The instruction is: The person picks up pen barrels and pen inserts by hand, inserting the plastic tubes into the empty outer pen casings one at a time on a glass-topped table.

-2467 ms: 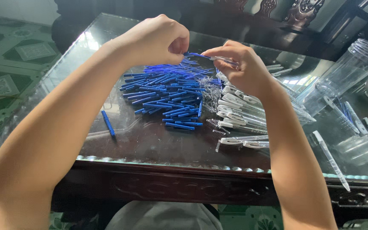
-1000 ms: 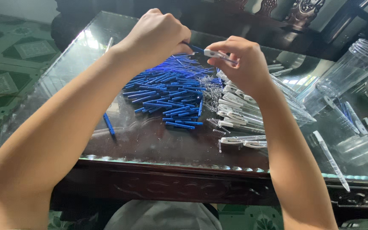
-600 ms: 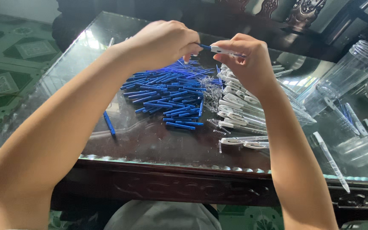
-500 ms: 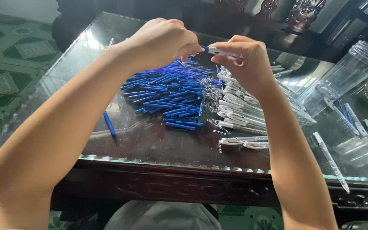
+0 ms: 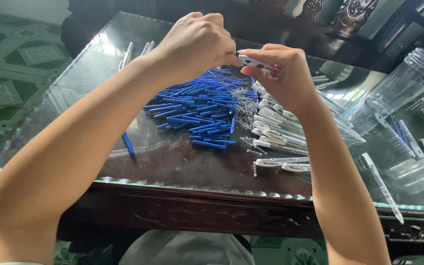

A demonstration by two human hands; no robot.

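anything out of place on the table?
One blue refill lies alone near the table's front edge, apart from the blue pile. A few small springs are scattered loose beside the clear pen barrels. Otherwise nothing stands out; both hands, left hand and right hand, hold one pen piece between them.

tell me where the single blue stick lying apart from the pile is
In the head view, the single blue plastic stick lies on the glass table, left of the blue stick pile, under the left forearm.
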